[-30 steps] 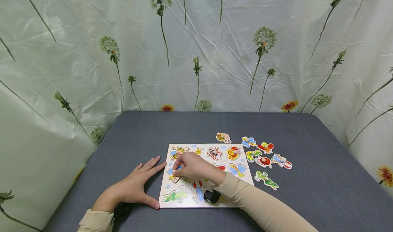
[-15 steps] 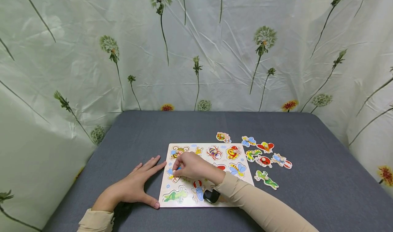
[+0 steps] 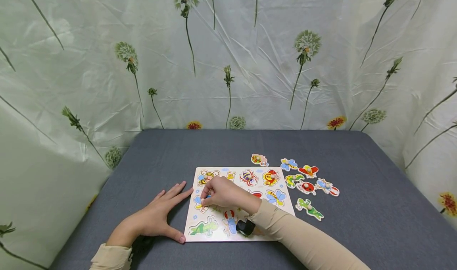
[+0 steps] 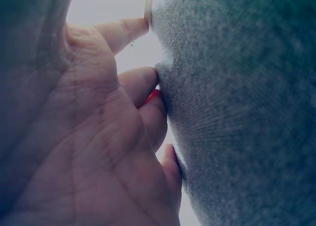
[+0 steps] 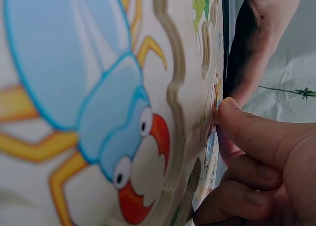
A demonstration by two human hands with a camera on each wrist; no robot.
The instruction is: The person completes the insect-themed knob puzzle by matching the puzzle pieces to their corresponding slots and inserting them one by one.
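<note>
In the head view a pale wooden insect puzzle board (image 3: 216, 238) lies on the dark grey table. My right hand (image 3: 223, 192) reaches over it, thumb and fingertips pinching the small knob of a blue-and-yellow winged puzzle piece (image 3: 198, 201) at the board's left middle. That piece lies in its recess, partly hidden by the fingers. The right wrist view shows the thumb (image 5: 247, 132) low over the board, near a printed blue beetle (image 5: 106, 102). My left hand (image 3: 153, 216) rests with spread, straight fingers on the cloth, thumb at the board's lower left corner and index fingertip by its left edge.
Several loose knobbed pieces lie right of and behind the board, among them a green grasshopper (image 3: 310, 209), a ladybug (image 3: 307, 188), a caterpillar (image 3: 294, 181) and a snail-like piece (image 3: 259, 160). Bee (image 3: 206, 178), spider (image 3: 248, 178) and red-yellow butterfly (image 3: 271, 178) pieces sit in the back row.
The piece under my right fingers stood slightly askew a second ago and now lies flatter in its recess. Both hands have kept their places.
</note>
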